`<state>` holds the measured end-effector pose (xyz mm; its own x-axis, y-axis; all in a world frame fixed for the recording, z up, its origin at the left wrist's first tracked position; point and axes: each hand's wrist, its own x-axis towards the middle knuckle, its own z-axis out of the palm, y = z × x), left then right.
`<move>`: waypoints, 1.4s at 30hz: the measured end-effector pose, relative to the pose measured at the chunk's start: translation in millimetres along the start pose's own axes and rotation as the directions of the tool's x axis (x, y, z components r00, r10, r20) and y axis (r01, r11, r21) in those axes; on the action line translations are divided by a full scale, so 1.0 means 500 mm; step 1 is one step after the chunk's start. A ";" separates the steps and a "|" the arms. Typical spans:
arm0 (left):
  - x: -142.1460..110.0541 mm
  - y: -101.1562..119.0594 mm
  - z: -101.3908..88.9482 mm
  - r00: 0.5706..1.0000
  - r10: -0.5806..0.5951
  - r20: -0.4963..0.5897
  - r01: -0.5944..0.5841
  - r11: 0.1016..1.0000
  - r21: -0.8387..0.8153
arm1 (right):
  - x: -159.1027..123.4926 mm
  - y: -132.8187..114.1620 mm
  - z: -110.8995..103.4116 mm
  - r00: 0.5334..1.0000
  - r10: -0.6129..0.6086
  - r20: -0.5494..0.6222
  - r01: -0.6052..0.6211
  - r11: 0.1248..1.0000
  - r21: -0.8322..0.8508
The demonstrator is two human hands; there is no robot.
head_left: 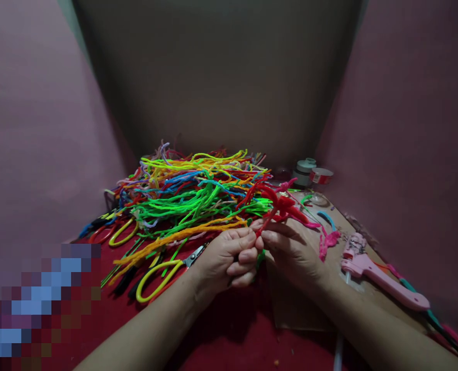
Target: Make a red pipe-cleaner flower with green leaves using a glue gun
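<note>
Both hands meet in front of me, pinching a red pipe-cleaner flower (285,205) by its lower stem. My left hand (232,255) is closed, with thumb and forefinger at the stem's lower end and the other fingers curled under. My right hand (290,247) grips the stem just beside it, the looped red bloom rising above its fingers. A bit of green shows below the fingertips; I cannot tell what it belongs to. Behind the hands lies a big heap of coloured pipe cleaners (182,206). Yellow-handled scissors (155,281) lie left of my left hand, partly hidden by it.
At right, a pink glue gun (383,281) with a glue stick lies on a brown board (298,314). Pink pipe-cleaner pieces (329,242) lie near it. A jar (305,172) and a red-and-white round container (321,176) stand behind. More scissors (122,233) lie at left on red cloth (229,330).
</note>
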<state>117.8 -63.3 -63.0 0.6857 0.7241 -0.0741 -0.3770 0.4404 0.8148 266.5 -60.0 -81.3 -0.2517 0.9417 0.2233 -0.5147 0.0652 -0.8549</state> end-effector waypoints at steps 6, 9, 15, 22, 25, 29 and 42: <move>-0.005 0.010 0.010 0.997 -0.002 -0.073 0.006 0.998 0.055 | 0.006 0.004 0.002 0.998 0.062 -0.005 -0.062 0.997 0.043; -0.004 0.011 0.001 0.998 -0.055 -0.010 0.055 0.998 -0.030 | 0.000 0.004 0.005 0.998 0.067 0.005 -0.067 0.993 0.098; -0.002 0.009 0.002 0.998 -0.050 -0.026 0.052 0.996 0.069 | -0.002 0.007 0.005 1.000 0.007 -0.020 -0.007 1.000 0.023; -0.003 -0.021 0.005 0.806 0.591 0.038 -0.058 0.014 0.998 | -0.003 0.017 -0.001 0.975 -0.113 -0.189 0.076 0.979 -0.191; -0.002 -0.036 -0.006 0.795 0.559 0.235 0.009 -0.399 0.917 | -0.006 0.016 0.002 0.969 -0.116 -0.217 0.065 0.972 -0.227; 0.000 -0.036 -0.004 0.806 0.556 0.204 0.111 -0.481 0.870 | -0.005 0.023 0.002 0.961 -0.101 -0.258 0.053 0.981 -0.187; 0.002 -0.004 0.011 0.874 0.462 -0.151 -0.124 0.512 0.850 | -0.008 -0.006 0.014 0.975 -0.155 -0.161 0.088 0.928 -0.361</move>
<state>122.8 -66.3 -61.7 0.3312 0.9163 0.2250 0.2506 -0.3153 0.9153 263.3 -66.0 -76.3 -0.0335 0.9608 0.2752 -0.2037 0.2630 -0.9430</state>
